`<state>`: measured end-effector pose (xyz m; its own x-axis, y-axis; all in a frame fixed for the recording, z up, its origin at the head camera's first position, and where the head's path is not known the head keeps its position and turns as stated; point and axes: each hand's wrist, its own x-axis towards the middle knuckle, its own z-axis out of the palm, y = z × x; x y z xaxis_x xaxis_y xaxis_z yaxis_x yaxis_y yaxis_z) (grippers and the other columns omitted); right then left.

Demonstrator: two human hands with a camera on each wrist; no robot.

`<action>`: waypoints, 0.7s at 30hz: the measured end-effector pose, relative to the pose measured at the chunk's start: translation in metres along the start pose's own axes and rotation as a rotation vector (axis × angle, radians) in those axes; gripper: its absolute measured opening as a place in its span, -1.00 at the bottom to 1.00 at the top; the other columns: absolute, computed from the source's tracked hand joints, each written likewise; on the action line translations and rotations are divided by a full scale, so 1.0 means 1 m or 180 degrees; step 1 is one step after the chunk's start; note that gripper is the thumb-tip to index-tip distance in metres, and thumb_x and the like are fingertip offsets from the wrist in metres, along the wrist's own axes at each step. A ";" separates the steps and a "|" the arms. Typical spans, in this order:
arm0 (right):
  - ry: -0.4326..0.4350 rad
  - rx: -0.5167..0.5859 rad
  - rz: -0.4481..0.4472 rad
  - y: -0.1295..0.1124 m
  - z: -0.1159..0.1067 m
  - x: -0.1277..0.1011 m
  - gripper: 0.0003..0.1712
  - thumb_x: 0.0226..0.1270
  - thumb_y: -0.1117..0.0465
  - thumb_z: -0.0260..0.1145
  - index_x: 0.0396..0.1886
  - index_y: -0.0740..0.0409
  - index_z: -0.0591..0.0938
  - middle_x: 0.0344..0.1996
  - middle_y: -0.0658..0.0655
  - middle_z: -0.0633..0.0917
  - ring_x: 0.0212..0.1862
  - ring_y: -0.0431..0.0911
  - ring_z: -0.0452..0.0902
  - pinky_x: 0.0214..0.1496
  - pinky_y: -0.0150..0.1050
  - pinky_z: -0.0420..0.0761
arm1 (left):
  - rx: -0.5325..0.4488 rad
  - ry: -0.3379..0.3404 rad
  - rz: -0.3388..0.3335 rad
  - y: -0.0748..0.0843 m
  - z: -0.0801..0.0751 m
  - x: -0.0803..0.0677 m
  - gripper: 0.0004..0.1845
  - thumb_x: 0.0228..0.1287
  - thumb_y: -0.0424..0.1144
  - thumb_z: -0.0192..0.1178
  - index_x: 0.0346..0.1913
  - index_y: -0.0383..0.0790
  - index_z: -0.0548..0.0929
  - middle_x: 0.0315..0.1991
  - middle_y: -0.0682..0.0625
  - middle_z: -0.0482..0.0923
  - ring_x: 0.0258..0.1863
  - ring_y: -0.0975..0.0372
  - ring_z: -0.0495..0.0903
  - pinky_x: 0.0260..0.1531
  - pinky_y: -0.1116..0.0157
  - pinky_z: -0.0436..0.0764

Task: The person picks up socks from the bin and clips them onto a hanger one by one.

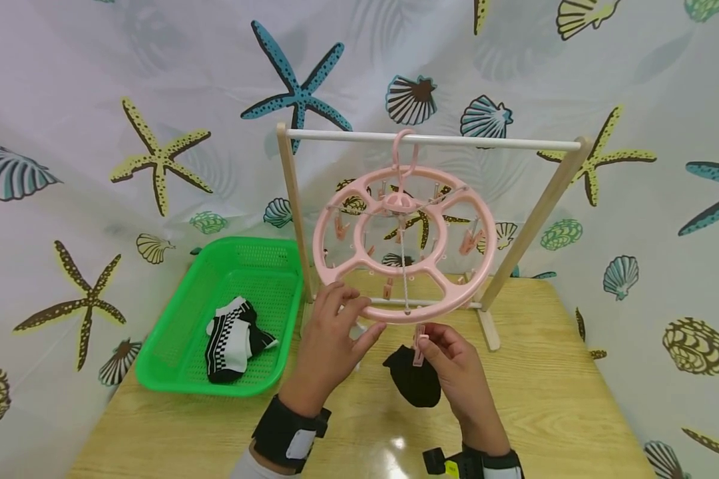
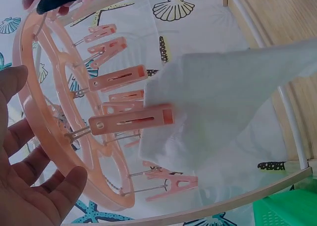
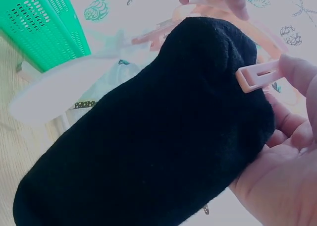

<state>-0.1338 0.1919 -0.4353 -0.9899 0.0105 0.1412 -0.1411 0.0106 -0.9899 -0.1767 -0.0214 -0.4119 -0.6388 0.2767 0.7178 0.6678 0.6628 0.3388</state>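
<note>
A round pink clip hanger [image 1: 485, 239] hangs tilted from a white rod. My left hand [image 1: 331, 336] holds its near rim, fingertips over the ring and thumb below. At the near right of the rim, my right hand [image 1: 455, 362] pinches a pink clip [image 1: 419, 347] between thumb and fingers. That clip sits on the edge of a black sock [image 1: 416, 382], which hangs down over the table. In the left wrist view a white sock [image 2: 213, 97] hangs from another clip [image 2: 131, 119], near my left hand; in the head view my left hand mostly hides it.
To the left stands a green basket [image 1: 174, 346] with black and white patterned socks [image 1: 230, 346] inside. A wooden-legged rack [image 1: 536, 223] with a white rod [image 1: 491, 142] bears the hanger. Several unused pink clips [image 1: 470, 239] dangle from the ring. A patterned curtain surrounds the wooden table [image 1: 545, 386].
</note>
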 end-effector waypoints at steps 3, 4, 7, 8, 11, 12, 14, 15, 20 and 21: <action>-0.0029 0.0000 -0.0064 0.000 -0.001 0.001 -0.66 0.50 0.27 0.21 0.10 0.45 0.53 -0.15 0.27 0.61 -0.14 -0.06 0.59 -0.07 -0.29 0.61 | -0.0023 0.0049 0.0042 0.002 -0.002 0.001 -0.63 0.09 -0.08 0.52 -0.13 -0.22 0.70 -0.09 -0.11 0.52 0.07 -0.01 0.45 0.05 0.06 0.54; -0.0042 0.0004 -0.0100 0.001 -0.002 0.001 -0.66 0.50 0.27 0.21 0.11 0.45 0.53 -0.14 0.30 0.60 -0.13 -0.05 0.59 -0.05 -0.29 0.61 | -0.0024 0.0065 0.0059 0.003 -0.003 0.002 -0.62 0.08 -0.07 0.52 -0.14 -0.23 0.70 -0.10 -0.11 0.52 0.06 -0.01 0.46 0.03 0.06 0.55; -0.0053 0.0001 -0.0185 0.001 -0.002 0.001 -0.65 0.50 0.28 0.20 0.13 0.45 0.53 -0.13 0.33 0.61 -0.11 -0.05 0.60 0.00 -0.27 0.60 | -0.0019 0.0081 0.0094 0.004 -0.005 0.003 -0.62 0.09 -0.06 0.52 -0.15 -0.24 0.71 -0.11 -0.11 0.53 0.03 -0.01 0.47 0.00 0.07 0.56; -0.0041 0.0003 -0.0192 0.001 -0.002 0.002 -0.65 0.50 0.28 0.21 0.13 0.45 0.53 -0.13 0.32 0.61 -0.11 -0.05 0.60 0.03 -0.27 0.59 | -0.0016 0.0082 0.0104 0.004 -0.005 0.003 -0.62 0.09 -0.06 0.52 -0.14 -0.24 0.71 -0.11 -0.11 0.53 0.03 -0.01 0.47 0.01 0.07 0.56; 0.0082 -0.0024 -0.0151 0.001 -0.002 0.001 -0.65 0.48 0.31 0.22 0.15 0.42 0.54 -0.07 0.27 0.64 -0.05 -0.08 0.60 0.08 -0.29 0.57 | 0.0004 0.0054 0.0123 0.005 -0.009 0.004 -0.62 0.10 -0.06 0.51 -0.13 -0.25 0.71 -0.11 -0.12 0.53 0.06 -0.02 0.48 0.05 0.05 0.54; 0.0140 -0.0045 -0.0125 0.002 -0.002 0.001 -0.65 0.48 0.31 0.22 0.16 0.41 0.54 -0.04 0.25 0.64 -0.01 -0.09 0.59 0.09 -0.30 0.55 | 0.0017 0.0042 0.0120 0.004 -0.010 0.005 -0.61 0.10 -0.06 0.51 -0.12 -0.25 0.71 -0.11 -0.12 0.53 0.07 -0.02 0.47 0.06 0.04 0.54; 0.0283 -0.0086 -0.0058 0.002 -0.001 0.001 -0.66 0.47 0.34 0.22 0.15 0.41 0.56 0.02 0.24 0.64 0.05 -0.09 0.57 0.11 -0.33 0.53 | 0.0038 0.0018 0.0117 0.004 -0.012 0.006 -0.59 0.10 -0.04 0.50 -0.11 -0.25 0.71 -0.10 -0.12 0.53 0.10 -0.02 0.47 0.06 0.04 0.54; 0.0353 -0.0105 -0.0025 0.002 -0.001 0.001 -0.67 0.46 0.35 0.22 0.15 0.41 0.56 0.04 0.24 0.64 0.08 -0.08 0.55 0.11 -0.35 0.52 | 0.0049 0.0009 0.0113 0.004 -0.014 0.006 -0.58 0.10 -0.03 0.50 -0.10 -0.25 0.71 -0.09 -0.12 0.53 0.11 -0.02 0.47 0.06 0.04 0.54; 0.0577 -0.0131 0.0122 0.004 -0.004 -0.001 -0.72 0.45 0.37 0.22 0.07 0.43 0.59 0.00 0.26 0.64 0.10 0.02 0.52 0.10 -0.34 0.50 | 0.0033 0.0050 0.0115 0.001 -0.017 0.008 -0.56 0.09 -0.02 0.51 -0.11 -0.28 0.70 -0.08 -0.13 0.53 0.11 -0.04 0.47 0.09 0.04 0.53; 0.0586 -0.0125 0.0143 0.004 -0.005 -0.001 -0.73 0.46 0.36 0.22 0.06 0.42 0.59 -0.01 0.25 0.64 0.10 0.03 0.51 0.10 -0.34 0.49 | 0.0016 0.0075 0.0118 0.000 -0.017 0.008 -0.57 0.09 -0.03 0.51 -0.12 -0.29 0.70 -0.08 -0.14 0.54 0.11 -0.05 0.47 0.11 0.04 0.51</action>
<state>-0.1334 0.1966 -0.4393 -0.9758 0.1947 0.0997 -0.0927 0.0449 -0.9947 -0.1756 -0.0313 -0.3955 -0.6045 0.2849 0.7440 0.6889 0.6559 0.3086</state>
